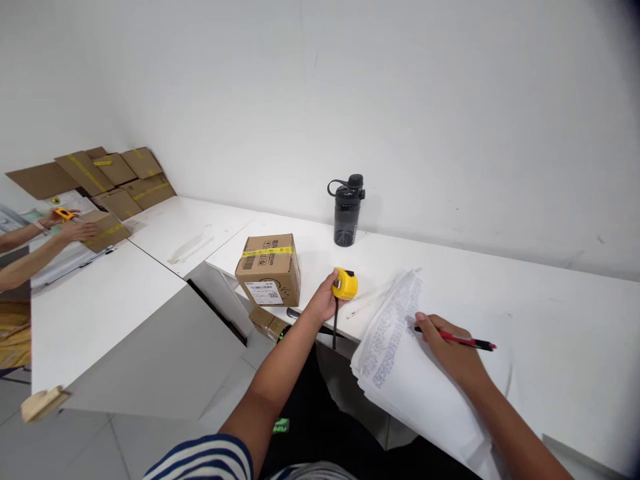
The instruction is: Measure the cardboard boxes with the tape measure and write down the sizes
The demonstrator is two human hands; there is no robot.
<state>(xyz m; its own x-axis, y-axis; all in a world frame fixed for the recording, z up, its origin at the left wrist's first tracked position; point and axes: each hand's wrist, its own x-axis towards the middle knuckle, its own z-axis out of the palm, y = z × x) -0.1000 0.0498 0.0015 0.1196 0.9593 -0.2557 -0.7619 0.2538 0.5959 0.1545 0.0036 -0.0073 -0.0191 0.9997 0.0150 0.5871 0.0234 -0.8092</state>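
My left hand (pixel 325 300) is closed around a yellow tape measure (pixel 346 284) near the table's front edge; a dark strap hangs below it. In my right hand (pixel 450 343) is a red and black pen (pixel 467 341), its tip close to the top sheet. That hand rests on a stack of papers (pixel 400 360) covered in dense small handwriting, which overhangs the table edge. Left of the tape measure stands a taped cardboard box (pixel 269 270) with a white label and black marker writing on its front.
A dark shaker bottle (pixel 347 212) stands behind, near the wall. Below the table edge is a smaller cardboard box (pixel 269 323). At far left, a co-worker's hands (pixel 75 230) hold another tape measure (pixel 64 213) and a box, beside piled cartons (pixel 117 177).
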